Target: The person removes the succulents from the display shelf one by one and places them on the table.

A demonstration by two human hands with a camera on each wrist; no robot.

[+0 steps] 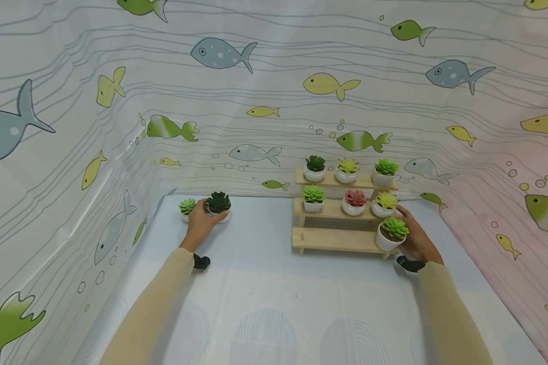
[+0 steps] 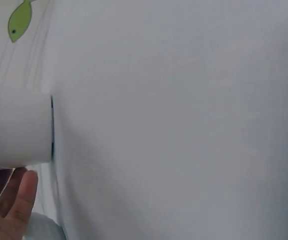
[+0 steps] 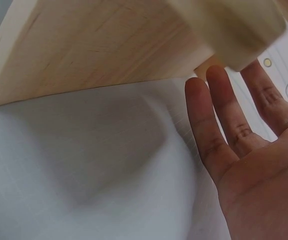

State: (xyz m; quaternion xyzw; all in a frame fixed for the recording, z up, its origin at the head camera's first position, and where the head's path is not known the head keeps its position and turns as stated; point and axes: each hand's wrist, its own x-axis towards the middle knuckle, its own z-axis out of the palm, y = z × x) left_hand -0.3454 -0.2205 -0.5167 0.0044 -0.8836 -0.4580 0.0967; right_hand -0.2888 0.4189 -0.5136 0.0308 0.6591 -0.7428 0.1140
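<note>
My left hand (image 1: 198, 225) grips a white pot with a dark green succulent (image 1: 218, 203) at the table's back left, thumb across its near side. The left wrist view shows the same white pot (image 2: 18, 127) close up, with fingers (image 2: 23, 200) against its side. Partly hidden by that hand, a light green succulent (image 1: 187, 205) stands to its left. My right hand (image 1: 415, 238) is at the right end of a three-step wooden stand (image 1: 333, 239), beside a potted light green succulent (image 1: 394, 233) on the lowest step. Its visible fingers (image 3: 199, 115) are straight; the thumb is hidden.
The top step carries dark green, yellow and bright green succulents (image 1: 386, 170). On the middle step are a light green one, a red one (image 1: 355, 200) and a yellow one. Fish-patterned sheeting (image 1: 265, 91) walls the back and sides of the white-covered table (image 1: 265, 284).
</note>
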